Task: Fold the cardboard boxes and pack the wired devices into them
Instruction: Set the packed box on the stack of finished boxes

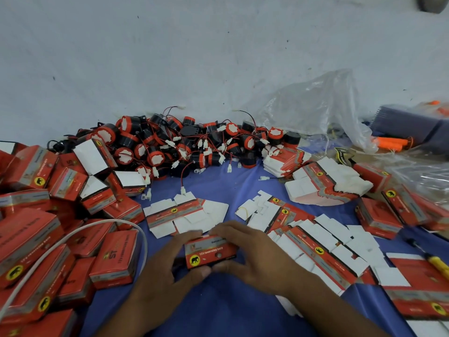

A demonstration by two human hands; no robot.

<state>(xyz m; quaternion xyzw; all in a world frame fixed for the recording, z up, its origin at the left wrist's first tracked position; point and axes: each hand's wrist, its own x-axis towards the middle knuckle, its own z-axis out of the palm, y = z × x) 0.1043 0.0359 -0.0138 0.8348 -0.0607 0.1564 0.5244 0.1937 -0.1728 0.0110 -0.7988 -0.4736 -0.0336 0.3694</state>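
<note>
A small red cardboard box (pixel 209 253) with a yellow elephant badge sits low in the middle, held between both hands. My left hand (pixel 170 262) grips its left side, thumb under the front edge. My right hand (pixel 252 251) curls over its top and right side. A heap of black-and-red wired devices (pixel 184 144) with red leads and white plugs lies along the wall behind. Flat unfolded box blanks (pixel 187 215) lie just beyond the hands, with more blanks (pixel 323 249) to the right.
Many folded red boxes (pixel 48 234) are piled at the left, crossed by a white cable (pixel 73 235). A stack of blanks (pixel 325 183), a clear plastic bag (pixel 315 105) and a yellow-handled screwdriver (pixel 435 260) lie to the right on the blue cloth (pixel 218 310).
</note>
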